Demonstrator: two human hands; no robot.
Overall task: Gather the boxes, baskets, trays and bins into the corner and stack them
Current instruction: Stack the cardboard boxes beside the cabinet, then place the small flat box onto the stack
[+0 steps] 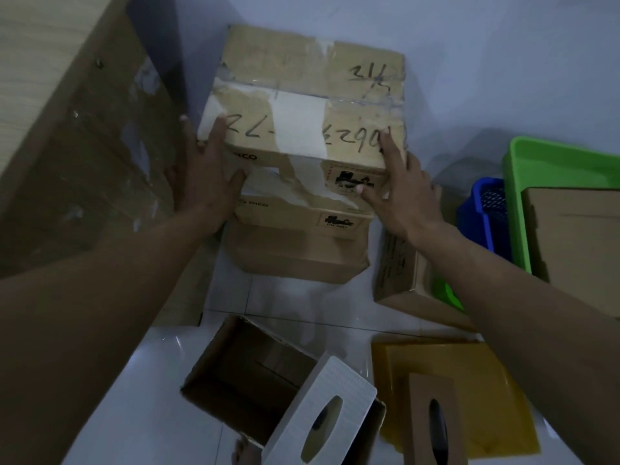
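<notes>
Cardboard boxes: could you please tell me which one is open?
The bottom-centre box, with the white tissue box leaning on it; the stacked boxes are closed.

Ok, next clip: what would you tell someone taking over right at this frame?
Left hand and right hand: straight fingers pressed against the near corners of the top box.
Done: three cardboard boxes stacked in the corner, top box over second box and bottom box.
Left: green tray, blue basket, small box beside them, open box, white tissue box, yellow tray, brown tissue box, all on the floor, not yet gathered.
</notes>
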